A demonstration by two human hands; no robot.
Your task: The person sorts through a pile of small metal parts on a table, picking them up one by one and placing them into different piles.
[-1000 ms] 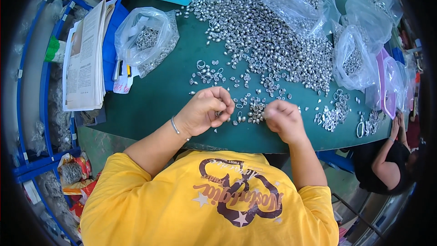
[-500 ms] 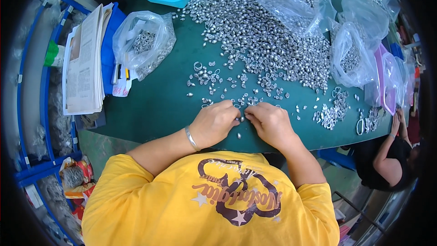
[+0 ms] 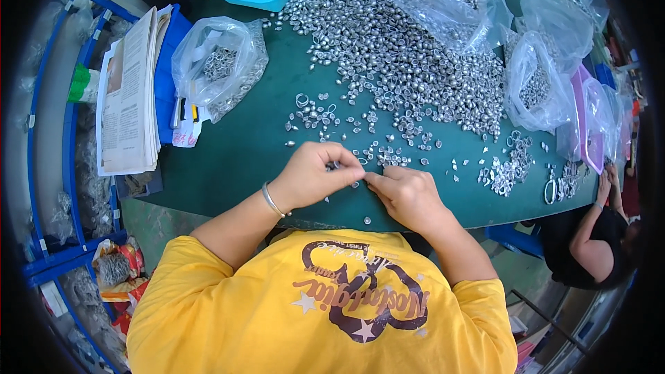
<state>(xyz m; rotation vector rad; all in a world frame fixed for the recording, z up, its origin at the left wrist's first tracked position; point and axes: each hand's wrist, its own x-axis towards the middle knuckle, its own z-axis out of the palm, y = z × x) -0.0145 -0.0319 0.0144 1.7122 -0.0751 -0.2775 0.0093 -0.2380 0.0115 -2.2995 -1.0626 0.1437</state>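
Note:
My left hand point(image 3: 315, 179) and my right hand point(image 3: 410, 197) meet over the near edge of the green table point(image 3: 222, 145). Thumb and fingers of each are pinched together, with the fingertips nearly touching. Whatever lies between them is too small or hidden to name. A few silvery metal bits show under the curled fingers of the left hand. One small silvery piece point(image 3: 367, 220) lies by the table edge below the hands. Just beyond the fingers are loose small rings and oval metal pieces point(image 3: 393, 157), and a scattered cluster point(image 3: 315, 114) lies farther left.
A large heap of small silvery pieces point(image 3: 402, 62) spreads across the far table. Around it stand a blue basket point(image 3: 277, 1), clear plastic bags point(image 3: 220, 62) of metal parts and a purple tray point(image 3: 587, 131). Papers point(image 3: 128, 104) stand at left. A co-worker's arm point(image 3: 592, 235) shows at right.
My left hand has moved a little up and left and turned, its thumb now stretched toward the right hand. The loose piece near the edge now lies slightly closer to me.

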